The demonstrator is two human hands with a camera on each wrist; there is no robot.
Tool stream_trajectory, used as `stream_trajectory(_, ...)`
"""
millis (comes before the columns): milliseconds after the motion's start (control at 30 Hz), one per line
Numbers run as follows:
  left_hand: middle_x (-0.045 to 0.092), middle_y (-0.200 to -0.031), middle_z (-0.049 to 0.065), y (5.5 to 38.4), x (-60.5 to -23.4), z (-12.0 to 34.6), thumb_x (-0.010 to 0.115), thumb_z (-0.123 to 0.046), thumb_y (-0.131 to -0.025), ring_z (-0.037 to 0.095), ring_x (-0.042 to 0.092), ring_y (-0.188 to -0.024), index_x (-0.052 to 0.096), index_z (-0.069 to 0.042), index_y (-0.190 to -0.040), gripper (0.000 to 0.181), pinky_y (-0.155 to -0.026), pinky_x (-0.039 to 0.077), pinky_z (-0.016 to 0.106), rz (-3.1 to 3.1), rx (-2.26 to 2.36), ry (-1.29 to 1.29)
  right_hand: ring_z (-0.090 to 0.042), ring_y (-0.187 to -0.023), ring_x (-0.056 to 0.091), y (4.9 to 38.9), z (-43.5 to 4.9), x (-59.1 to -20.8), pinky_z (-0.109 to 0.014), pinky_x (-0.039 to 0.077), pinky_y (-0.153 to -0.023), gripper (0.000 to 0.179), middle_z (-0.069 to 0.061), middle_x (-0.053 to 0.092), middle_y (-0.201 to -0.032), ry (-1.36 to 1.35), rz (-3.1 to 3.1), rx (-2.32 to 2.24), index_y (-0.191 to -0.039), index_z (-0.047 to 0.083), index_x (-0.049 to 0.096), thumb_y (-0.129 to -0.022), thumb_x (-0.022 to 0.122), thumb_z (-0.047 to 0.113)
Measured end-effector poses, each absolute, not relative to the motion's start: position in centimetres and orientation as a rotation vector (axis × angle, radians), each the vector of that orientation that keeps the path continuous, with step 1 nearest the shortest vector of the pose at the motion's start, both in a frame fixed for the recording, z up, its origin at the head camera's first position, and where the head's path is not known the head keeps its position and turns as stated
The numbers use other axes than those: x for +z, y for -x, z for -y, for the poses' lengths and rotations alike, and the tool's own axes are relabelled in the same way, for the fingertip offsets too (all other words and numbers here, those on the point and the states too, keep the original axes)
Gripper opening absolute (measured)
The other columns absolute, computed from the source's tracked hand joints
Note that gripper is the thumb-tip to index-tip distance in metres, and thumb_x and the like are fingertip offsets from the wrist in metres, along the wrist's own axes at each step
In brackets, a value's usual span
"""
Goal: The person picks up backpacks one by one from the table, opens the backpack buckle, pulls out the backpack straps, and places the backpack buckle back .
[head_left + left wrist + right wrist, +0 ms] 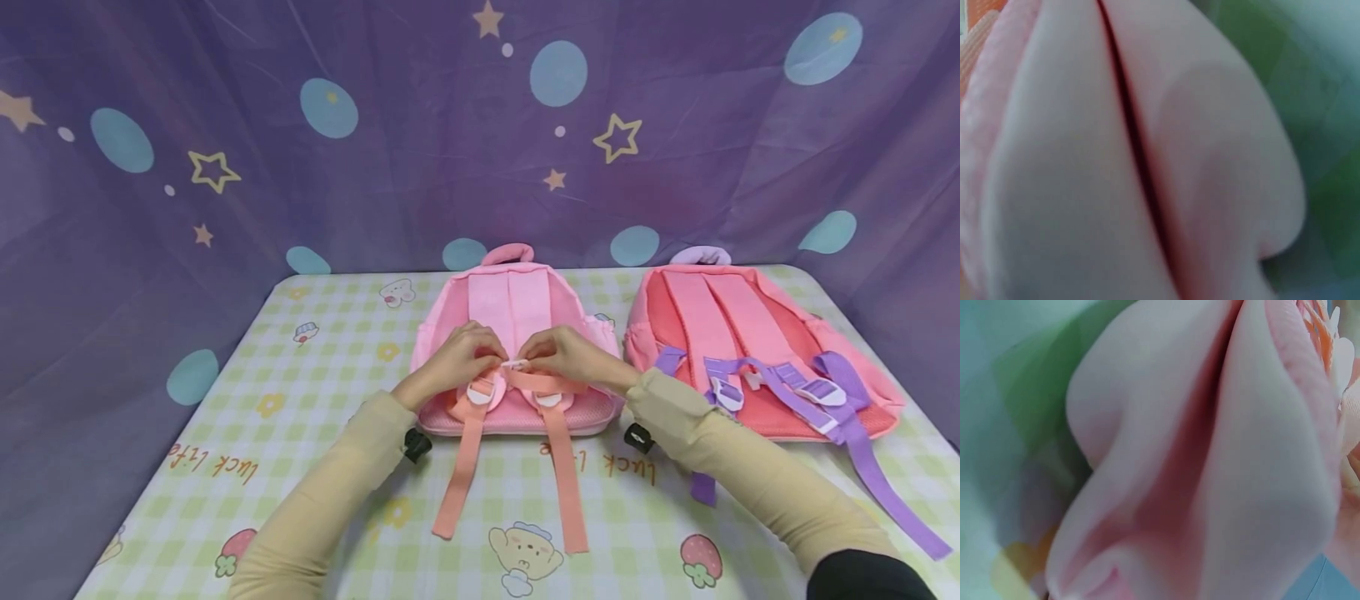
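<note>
A pink backpack [491, 292] lies in the middle of the table with its shoulder straps facing up. Over its lower half, both hands meet at a small white buckle [515, 364] on an orange strap [551, 382]. The left hand [465, 354] pinches the buckle's left side, and the right hand [568, 356] pinches its right side. Whether the buckle's halves are joined is too small to tell. Close, blurred pale pink fabric [1072, 162] fills the left wrist view. In the right wrist view, similar fabric [1260, 462] hides most of the right hand.
To the right lies a coral backpack [750, 308] with purple straps [862, 467] trailing toward the table's front. Two loose orange strap ends [566, 483] hang down in front of the pink backpack. A checked cloth [315, 450] covers the table, and a purple curtain [450, 125] stands behind.
</note>
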State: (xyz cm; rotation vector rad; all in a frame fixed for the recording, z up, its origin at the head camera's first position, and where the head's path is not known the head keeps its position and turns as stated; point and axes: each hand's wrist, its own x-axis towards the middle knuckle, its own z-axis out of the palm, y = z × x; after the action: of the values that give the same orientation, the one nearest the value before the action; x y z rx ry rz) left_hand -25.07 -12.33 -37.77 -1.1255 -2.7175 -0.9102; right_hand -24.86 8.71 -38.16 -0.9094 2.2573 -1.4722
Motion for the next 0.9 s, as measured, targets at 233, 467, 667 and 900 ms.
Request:
stream_trajectory(233, 0.064, -0.079, 0.000, 25.04, -37.99, 12.30, 0.064, -0.004, -0.078, 0.016, 0.050, -0.082, 0.069, -0.008, -0.080, 0.007, -0.078, 0.036, 0.033, 2.714, -0.874, 1.125, -0.014, -0.081, 0.060, 24.78, -9.02, -38.36, -0.024, 0.048, -0.073, 0.013, -0.015, 0.065, -0.089, 0.946, -2.231, -1.436, -0.094, -0.006, 0.063, -0.082, 0.057, -0.002)
stream_trajectory(467, 0.064, -0.079, 0.002, 25.30, -38.58, 12.75, 0.064, -0.003, -0.077, 0.018, 0.051, -0.082, 0.069, -0.007, -0.079, 0.007, -0.078, 0.037, 0.031, 2.692, -0.848, 1.143, -0.014, -0.081, 0.061, 24.64, -9.03, -38.42, -0.021, 0.048, -0.071, 0.013, -0.014, 0.066, -0.088, 0.976, -2.250, -1.395, -0.092, -0.005, 0.064, -0.082, 0.059, 0.000)
stream_trajectory(667, 0.064, -0.079, 0.003, 25.23, -38.49, 12.74, 0.064, -0.004, -0.078, 0.018, 0.051, -0.081, 0.068, -0.007, -0.079, 0.006, -0.077, 0.038, 0.031, 2.689, -0.854, 1.148, -0.017, -0.085, 0.062, 24.49, -9.17, -38.37, -0.025, 0.049, -0.074, 0.014, -0.015, 0.066, -0.090, 1.012, -2.199, -1.394, -0.093, -0.006, 0.063, -0.081, 0.059, -0.001)
stream_trajectory(900, 0.064, -0.079, 0.003, 25.27, -38.51, 12.80, 0.064, -0.004, -0.077, 0.018, 0.051, -0.082, 0.069, -0.007, -0.080, 0.006, -0.078, 0.038, 0.032, 2.708, -0.835, 1.133, -0.014, -0.085, 0.061, 24.19, -9.48, -38.23, -0.024, 0.049, -0.074, 0.012, -0.015, 0.065, -0.088, 1.039, -2.176, -1.392, -0.091, -0.008, 0.062, -0.081, 0.059, -0.002)
